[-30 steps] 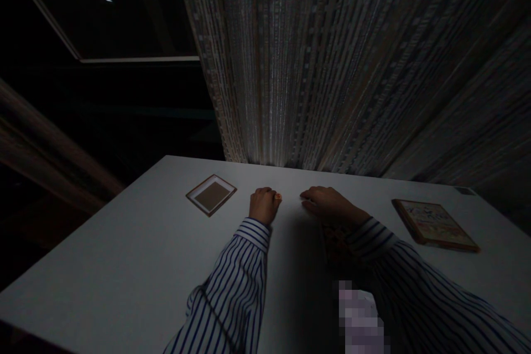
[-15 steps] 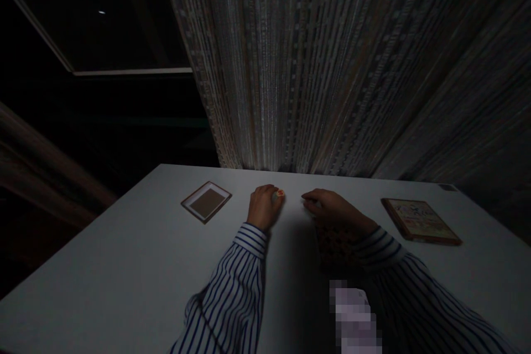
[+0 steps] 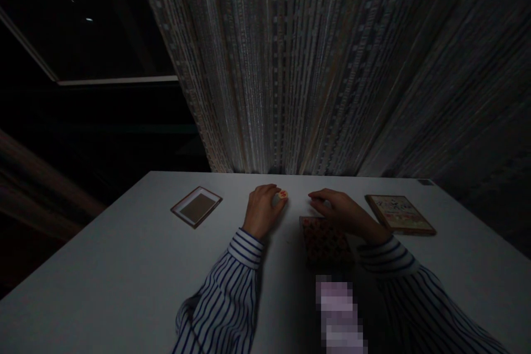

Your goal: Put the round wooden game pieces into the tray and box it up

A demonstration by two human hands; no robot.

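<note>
Between the thumb and fingers of my left hand [image 3: 263, 211] is a small pale round game piece [image 3: 282, 194] with a red mark on its face. The hand rests low over the white table [image 3: 124, 276], left of centre. Across a short gap, my right hand [image 3: 342, 210] hovers with thumb and fingertips slightly apart and nothing visible in them. Below that hand sits a dark square box [image 3: 326, 243] filled with several reddish round pieces. My right wrist and palm hide part of its far right side.
A shallow framed tray or lid [image 3: 199, 207] with a brown inside lies at the left. At the right lies a flat brown-edged box lid [image 3: 400, 214] with printed pictures. A small dark card [image 3: 425, 182] is at the far right corner. Behind the table hangs a string curtain [image 3: 282, 94].
My right hand has shifted right, away from my left hand, uncovering more of the box of pieces. The left hand still holds the round piece, whose red face shows more. The view has turned slightly.
</note>
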